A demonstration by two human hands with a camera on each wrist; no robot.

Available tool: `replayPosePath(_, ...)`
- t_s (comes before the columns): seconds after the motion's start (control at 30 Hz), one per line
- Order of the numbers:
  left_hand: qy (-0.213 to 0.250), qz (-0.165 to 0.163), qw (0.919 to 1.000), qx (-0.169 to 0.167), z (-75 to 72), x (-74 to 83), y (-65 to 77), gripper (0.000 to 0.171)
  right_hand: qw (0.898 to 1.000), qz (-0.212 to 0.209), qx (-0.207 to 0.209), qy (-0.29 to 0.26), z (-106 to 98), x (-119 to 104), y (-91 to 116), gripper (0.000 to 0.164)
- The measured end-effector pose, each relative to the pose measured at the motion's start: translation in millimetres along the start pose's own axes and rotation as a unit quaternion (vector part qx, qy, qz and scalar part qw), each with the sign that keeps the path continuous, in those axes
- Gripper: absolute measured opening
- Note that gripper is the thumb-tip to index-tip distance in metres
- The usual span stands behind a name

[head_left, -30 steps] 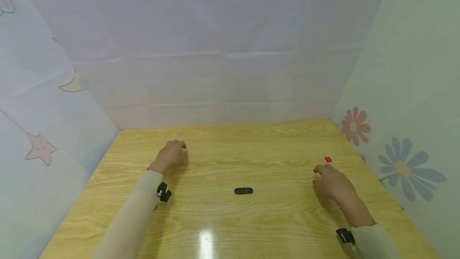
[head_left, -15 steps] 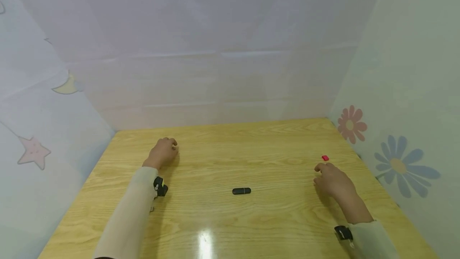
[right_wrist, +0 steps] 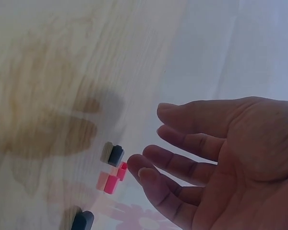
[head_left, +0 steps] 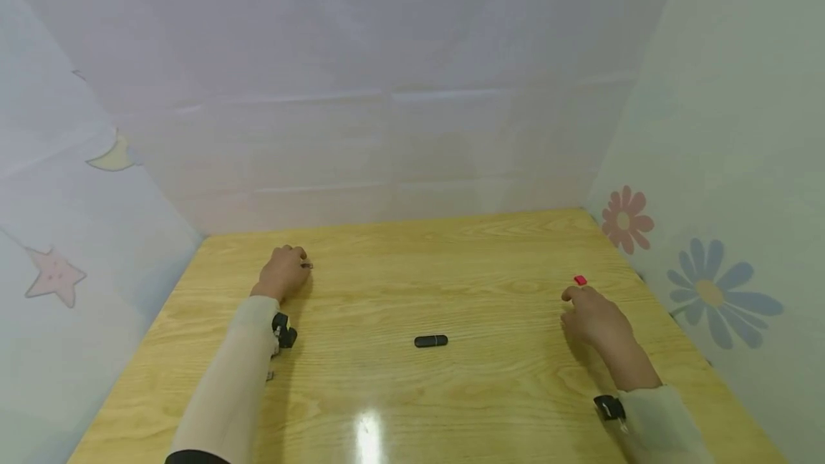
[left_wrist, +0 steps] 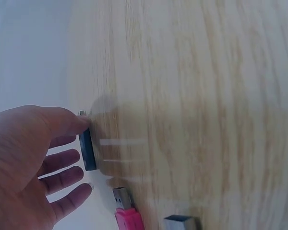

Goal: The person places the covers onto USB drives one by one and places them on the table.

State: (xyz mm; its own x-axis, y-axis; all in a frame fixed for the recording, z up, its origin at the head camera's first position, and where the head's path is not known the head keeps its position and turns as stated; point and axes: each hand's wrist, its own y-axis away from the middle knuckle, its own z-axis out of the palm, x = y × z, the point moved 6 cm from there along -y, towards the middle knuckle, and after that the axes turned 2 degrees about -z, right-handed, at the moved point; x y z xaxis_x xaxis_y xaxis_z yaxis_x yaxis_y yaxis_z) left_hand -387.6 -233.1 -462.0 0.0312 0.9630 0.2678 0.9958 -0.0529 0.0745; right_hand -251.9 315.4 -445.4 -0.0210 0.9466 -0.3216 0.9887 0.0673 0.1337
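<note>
Since a second ago the left hand (head_left: 283,273) has shifted slightly toward the table's far edge, and a dark stick (left_wrist: 87,146) has come into sight at its fingertips. Its thumb and finger pinch that stick, metal tip beside the thumb. Well apart, the right hand (head_left: 599,321) is relaxed, fingers loosely bent. Only the left wrist view shows a pink stick (left_wrist: 129,218) near the left fingers. A pink piece (head_left: 580,280) sits just beyond the right fingers; the right wrist view adds a dark piece (right_wrist: 116,155) beside it. Table (head_left: 387,278) stretches wide between the hands, a black stick (head_left: 430,341) lying there nearer the body. Wall panels (head_left: 387,156) rise past the edge beyond both hands.
</note>
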Motion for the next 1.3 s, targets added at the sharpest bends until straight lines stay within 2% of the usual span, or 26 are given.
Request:
replayPosePath(0.37,-0.002,0.007,0.9999,-0.007,-4.2,-1.9,6.1,0.033,1.000,-0.003,-0.008,0.016,1,2,-4,0.034)
replayPosePath(0.67,0.006,0.018,0.9998,-0.008,-5.4,-2.1,7.3,0.027,1.000,0.000,-0.017,0.009,9,7,-8,0.033)
replayPosePath(0.9,0.019,0.009,0.9996,-0.019,-6.2,-1.0,7.7,0.021,1.000,0.001,-0.007,0.017,10,11,-15,0.034)
replayPosePath(1.3,0.005,0.006,0.9999,-0.011,-1.1,-3.3,3.0,0.020,0.999,-0.008,0.027,0.033,8,11,-13,0.021)
